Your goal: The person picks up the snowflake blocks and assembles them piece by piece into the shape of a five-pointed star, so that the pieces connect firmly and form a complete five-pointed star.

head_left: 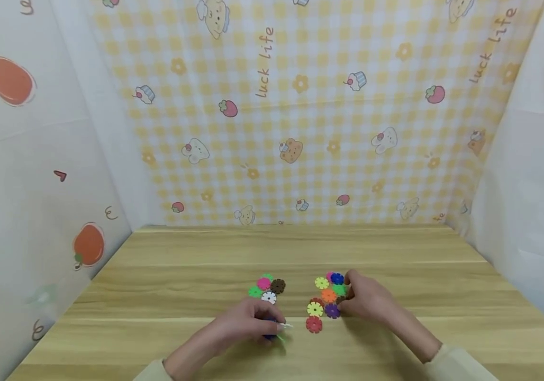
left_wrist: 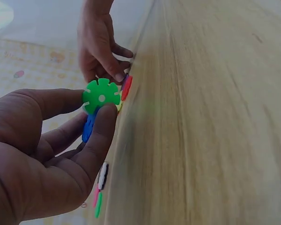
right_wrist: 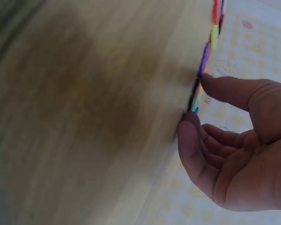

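Note:
My left hand (head_left: 253, 320), near the front of the table, pinches notched plastic discs between thumb and fingers. A green disc (left_wrist: 102, 96) faces the left wrist camera, with a blue disc (left_wrist: 88, 126) against it; a pale disc edge (head_left: 287, 325) pokes out past the fingertips in the head view. At the right-hand cluster, my right hand (head_left: 369, 299) has its thumb and index finger at opposite edges of a dark brown disc (right_wrist: 193, 95), low at the tabletop. The hand covers part of this disc. Beside the thumb lies a purple disc (head_left: 332, 310).
Right-hand cluster: red disc (head_left: 314, 324), yellow disc (head_left: 315, 309), orange disc (head_left: 328, 295) and blue disc (head_left: 337, 278), among others. Left-hand cluster, beyond my left hand: white disc (head_left: 269, 297), pink disc (head_left: 264, 284), brown disc (head_left: 278, 286) and green ones. Patterned cloth (head_left: 300, 121) hangs behind the wooden table (head_left: 196, 254).

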`<state>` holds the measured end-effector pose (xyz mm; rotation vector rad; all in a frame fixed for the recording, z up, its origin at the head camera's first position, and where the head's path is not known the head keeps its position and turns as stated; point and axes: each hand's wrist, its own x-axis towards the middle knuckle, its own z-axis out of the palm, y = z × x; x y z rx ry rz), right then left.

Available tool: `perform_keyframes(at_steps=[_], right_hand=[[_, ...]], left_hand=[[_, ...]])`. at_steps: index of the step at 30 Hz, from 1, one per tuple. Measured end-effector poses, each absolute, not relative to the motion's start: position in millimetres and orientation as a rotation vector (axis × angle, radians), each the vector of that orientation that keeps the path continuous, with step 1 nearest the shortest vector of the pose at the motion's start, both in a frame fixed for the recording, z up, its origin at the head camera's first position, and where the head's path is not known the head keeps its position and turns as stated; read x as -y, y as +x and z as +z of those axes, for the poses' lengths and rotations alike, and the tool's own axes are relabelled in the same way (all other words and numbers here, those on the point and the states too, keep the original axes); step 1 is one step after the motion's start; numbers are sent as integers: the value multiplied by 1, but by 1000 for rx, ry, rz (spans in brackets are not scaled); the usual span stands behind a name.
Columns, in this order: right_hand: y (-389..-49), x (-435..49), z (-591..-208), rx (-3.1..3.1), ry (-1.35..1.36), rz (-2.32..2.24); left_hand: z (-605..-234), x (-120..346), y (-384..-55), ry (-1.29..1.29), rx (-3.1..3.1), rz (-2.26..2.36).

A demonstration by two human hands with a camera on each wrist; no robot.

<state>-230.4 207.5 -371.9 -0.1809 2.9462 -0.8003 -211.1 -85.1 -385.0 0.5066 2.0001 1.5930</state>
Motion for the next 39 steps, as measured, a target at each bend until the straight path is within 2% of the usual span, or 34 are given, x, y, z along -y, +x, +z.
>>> perform_keyframes(at_steps=[11,22,33,39], right_hand=[[-236,-211,-378,-2963,-169,-859],[-232,-210,-379,-2978,-254,-874],[-229,-203,-380,-2997,-230,-804],[-229,-203,-381,-2994,-214,-802]], left_hand=[[-393,80,-210,565,-2020,1534],[-381,85,-204,558,-2466,1253],[-387,83,-230,474,-2977,935],[-388,79,-236,557,-3129,686]])
